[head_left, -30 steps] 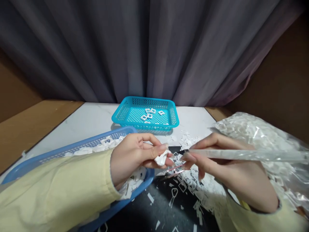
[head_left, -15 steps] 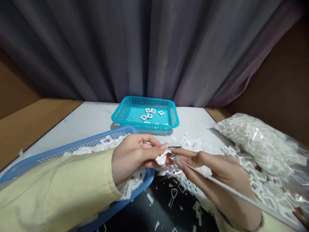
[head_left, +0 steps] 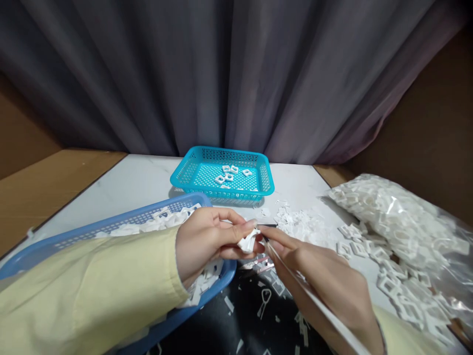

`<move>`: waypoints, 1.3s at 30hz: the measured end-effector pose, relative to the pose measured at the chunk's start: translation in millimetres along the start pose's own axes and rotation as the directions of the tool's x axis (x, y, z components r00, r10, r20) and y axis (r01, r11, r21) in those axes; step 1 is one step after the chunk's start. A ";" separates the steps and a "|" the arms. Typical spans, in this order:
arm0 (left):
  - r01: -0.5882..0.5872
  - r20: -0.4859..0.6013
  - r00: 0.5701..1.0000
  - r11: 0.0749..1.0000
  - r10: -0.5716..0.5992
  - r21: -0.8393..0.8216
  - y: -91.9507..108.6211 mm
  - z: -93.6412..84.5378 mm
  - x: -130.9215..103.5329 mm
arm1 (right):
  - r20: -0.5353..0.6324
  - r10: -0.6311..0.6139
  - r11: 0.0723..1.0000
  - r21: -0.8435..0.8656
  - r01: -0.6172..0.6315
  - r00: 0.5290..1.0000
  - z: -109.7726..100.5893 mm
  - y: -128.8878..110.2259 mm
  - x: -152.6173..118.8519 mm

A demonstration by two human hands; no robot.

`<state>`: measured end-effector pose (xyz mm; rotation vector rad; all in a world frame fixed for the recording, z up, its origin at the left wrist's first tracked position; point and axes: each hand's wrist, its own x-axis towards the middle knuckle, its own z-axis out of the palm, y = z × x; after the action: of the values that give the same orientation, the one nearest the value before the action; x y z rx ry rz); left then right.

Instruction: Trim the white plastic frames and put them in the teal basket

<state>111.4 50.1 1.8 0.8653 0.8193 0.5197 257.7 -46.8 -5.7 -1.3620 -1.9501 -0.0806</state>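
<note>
Pinched between the thumb and fingers of my left hand (head_left: 216,234) is a small white plastic part (head_left: 248,241). My right hand (head_left: 318,268) grips a thin, long tool (head_left: 314,296) with a pale shaft that runs back toward the lower right. Its dark tip lies right beside the white part; whether they touch is hard to tell. Both hands are close together above the front of the table, left of the heap of scraps.
A turquoise basket (head_left: 177,180) with several white parts stands behind my hands. A blue basket (head_left: 125,217) full of white pieces lies under my left arm. White scraps (head_left: 295,219) cover the middle right. A clear bag of parts (head_left: 399,217) is at the right, beside loose parts.
My right hand has turned and its knuckles have moved slightly left and down, with the tool's shaft now steeper. My left hand still holds the white part, almost unmoved.
</note>
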 end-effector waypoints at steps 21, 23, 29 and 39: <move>0.170 0.087 0.980 0.981 -0.178 0.094 -12.4 -2.4 1.2 | 0.036 -0.232 0.913 -0.338 0.231 0.972 13.5 24.7 6.0; 0.162 0.090 0.981 0.981 -0.172 0.108 -10.7 -0.9 0.2 | -0.032 -0.097 0.958 -0.274 0.085 0.995 5.6 28.8 9.7; 0.058 0.059 0.996 0.991 -0.066 0.120 4.0 -1.5 0.0 | 0.099 0.118 0.991 0.048 -0.123 0.988 -21.2 21.8 17.4; 0.001 0.084 0.996 0.986 -0.015 0.166 1.3 -2.7 -0.5 | 0.192 0.034 0.977 0.202 -0.074 0.981 -21.2 14.4 15.7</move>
<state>108.8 51.8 2.0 1.0299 0.7960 0.4086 278.4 -37.6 14.0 -1.3210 -2.0090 0.2806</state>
